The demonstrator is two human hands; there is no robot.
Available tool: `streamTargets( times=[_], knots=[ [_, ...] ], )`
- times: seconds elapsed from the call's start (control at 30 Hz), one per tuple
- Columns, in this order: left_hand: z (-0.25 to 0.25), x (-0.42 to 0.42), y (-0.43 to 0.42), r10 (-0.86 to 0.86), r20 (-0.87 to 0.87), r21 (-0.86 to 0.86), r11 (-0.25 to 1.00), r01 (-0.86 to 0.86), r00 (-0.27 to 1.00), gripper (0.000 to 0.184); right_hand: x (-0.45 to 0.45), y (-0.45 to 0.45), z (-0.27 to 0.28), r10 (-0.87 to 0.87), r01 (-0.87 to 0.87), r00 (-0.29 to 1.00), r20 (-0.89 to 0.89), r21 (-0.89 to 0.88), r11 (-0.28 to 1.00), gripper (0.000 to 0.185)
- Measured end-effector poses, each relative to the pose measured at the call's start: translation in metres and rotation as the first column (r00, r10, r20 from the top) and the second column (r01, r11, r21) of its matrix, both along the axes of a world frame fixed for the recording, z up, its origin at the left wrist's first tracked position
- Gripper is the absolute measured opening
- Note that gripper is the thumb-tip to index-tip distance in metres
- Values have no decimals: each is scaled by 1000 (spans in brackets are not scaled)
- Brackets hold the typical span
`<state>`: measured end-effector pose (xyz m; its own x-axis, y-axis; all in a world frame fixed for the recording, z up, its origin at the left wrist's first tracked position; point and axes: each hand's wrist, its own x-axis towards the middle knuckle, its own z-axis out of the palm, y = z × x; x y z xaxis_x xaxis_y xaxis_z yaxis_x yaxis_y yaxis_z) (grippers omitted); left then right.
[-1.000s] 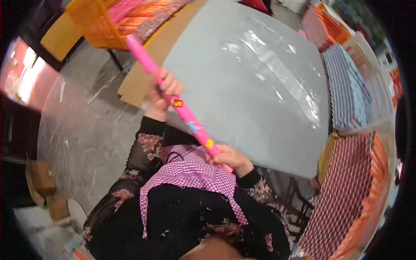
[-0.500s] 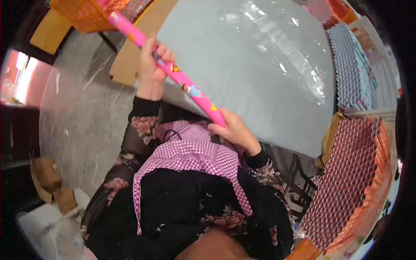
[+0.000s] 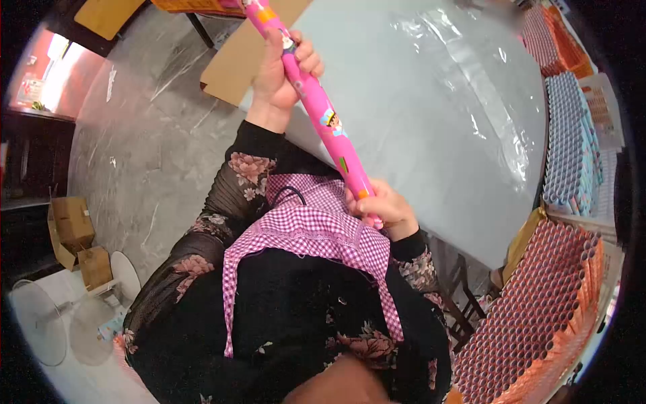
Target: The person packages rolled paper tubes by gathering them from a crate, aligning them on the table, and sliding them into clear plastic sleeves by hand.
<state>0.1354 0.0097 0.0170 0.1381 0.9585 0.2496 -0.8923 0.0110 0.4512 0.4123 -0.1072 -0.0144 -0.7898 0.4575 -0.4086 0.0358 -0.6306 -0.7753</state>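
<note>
The left hand reaches forward, the right hand sits low by a checked cloth apron, and the fingers of both wrap around a slender, glossy pink tube (a cartoon figure decorates it) slanting between them near a smooth grey table.

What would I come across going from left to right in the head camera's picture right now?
Cardboard boxes → the left hand, around the upper part of a pink printed tube → the right hand, at its lower end → a blue stack.
</note>
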Motion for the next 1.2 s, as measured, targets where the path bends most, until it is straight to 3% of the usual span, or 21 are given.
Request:
streamTargets(
  times=[0.17,0.23,0.3,0.43,0.47,0.5,0.53,0.63,0.67,0.77,0.8,0.83,0.93,0.97,1.03,1.2],
  knots=[
    [0,5,-3,131,-56,-150,979,-139,990,37,0,0,-5,10,-10,1000,20,-17,1000,30],
    [1,6,-4,178,-85,-188,963,-191,980,34,0,2,-3,13,-18,994,111,48,999,31],
    [1,7,-5,177,-62,-209,960,-186,982,34,4,2,-23,-2,-2,999,49,79,997,32],
    [0,9,-4,293,-132,-241,917,-317,947,36,2,3,3,-71,47,970,232,110,993,33],
    [-3,9,-2,321,-149,-281,893,-351,935,36,0,1,5,-171,59,952,252,399,915,36],
    [-1,10,-2,347,-166,-321,866,-383,923,36,-3,0,7,-275,57,932,237,652,756,39],
    [0,11,-2,382,-173,-339,842,-419,908,34,-5,0,9,-274,57,935,226,666,744,39],
    [6,15,-3,463,-278,-349,768,-537,842,36,-10,-5,15,-590,-167,770,242,969,180,51],
    [1,13,-3,472,-271,-322,777,-541,839,37,-11,-7,14,-620,-239,715,324,946,220,48],
    [5,13,-7,477,-308,-290,777,-559,823,37,-11,-6,8,-549,-258,753,362,931,260,46],
    [4,11,-3,459,-264,-328,785,-526,849,27,-12,-7,10,-516,-227,742,428,885,407,39],
    [2,10,-2,466,-260,-322,784,-531,846,27,-10,-5,12,-515,-230,745,424,888,398,39],
    [-4,6,-2,401,-218,-253,857,-449,890,25,-9,0,9,-418,-17,875,245,878,479,37],
    [-9,5,0,408,-216,-250,855,-454,887,25,-9,2,12,-412,-21,878,244,879,476,37],
    [-13,3,2,403,-189,-273,854,-442,896,25,-6,9,20,-326,-80,877,352,778,623,40],
    [-20,6,5,540,-227,-337,737,-585,811,19,-3,26,25,-378,-248,820,430,862,443,43]
  ],
)
